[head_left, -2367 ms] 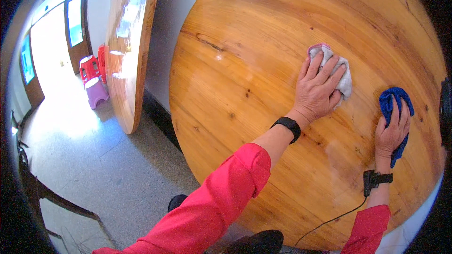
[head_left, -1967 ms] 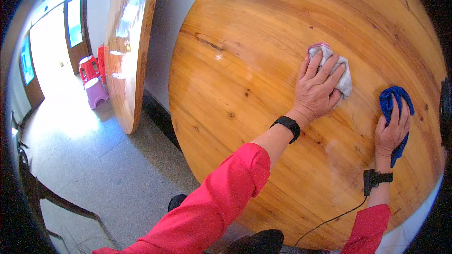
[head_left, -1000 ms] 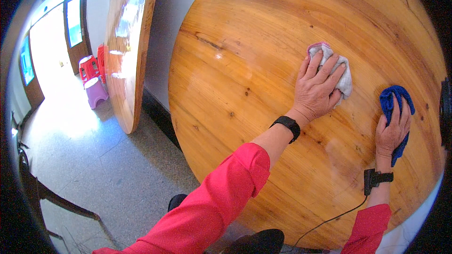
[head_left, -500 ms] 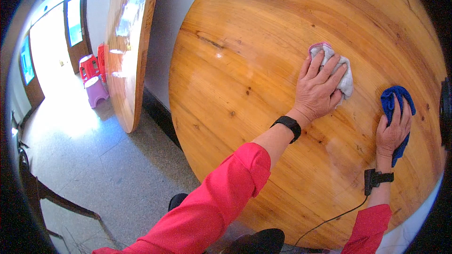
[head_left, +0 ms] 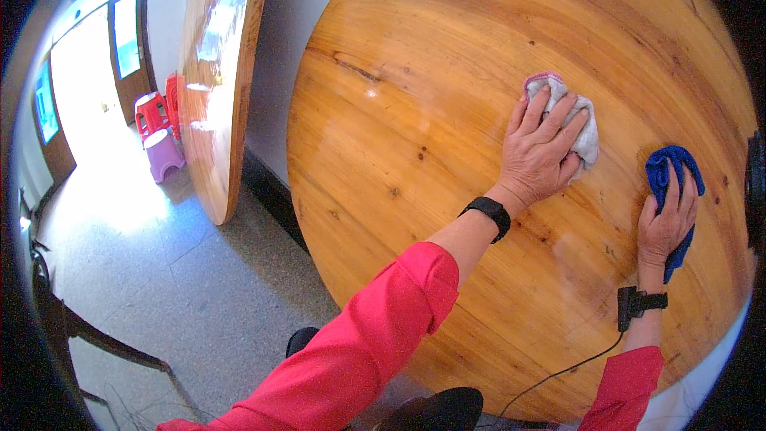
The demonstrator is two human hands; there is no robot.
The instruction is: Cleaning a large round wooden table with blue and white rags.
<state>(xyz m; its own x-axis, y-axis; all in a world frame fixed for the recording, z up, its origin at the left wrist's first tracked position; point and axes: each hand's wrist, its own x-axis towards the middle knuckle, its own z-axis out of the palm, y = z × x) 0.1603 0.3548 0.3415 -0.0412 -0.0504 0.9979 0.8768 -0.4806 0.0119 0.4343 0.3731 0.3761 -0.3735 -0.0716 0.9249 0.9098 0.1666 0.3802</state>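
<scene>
A large round wooden tabletop [head_left: 415, 215] fills the middle and right of the view, with a glossy, knotted grain. My left hand [head_left: 533, 158] presses a folded white cloth [head_left: 587, 142] with a pinkish edge onto the wood, its fingers laid over the cloth. Farther right, my right hand [head_left: 667, 227] grips a dark blue cloth [head_left: 659, 169] against the same surface. Part of the blue cloth shows beyond the fingertips and along the hand's outer side. Both palms hide some of the cloth under them.
Another round wooden top [head_left: 215, 96] stands on edge at the left, by the wall. Beyond it are red plastic stools [head_left: 150, 114], a purple stool [head_left: 163, 153] and a bright open doorway [head_left: 88, 80]. A thin black cable [head_left: 566, 369] runs from my right wrist strap across the table's near edge.
</scene>
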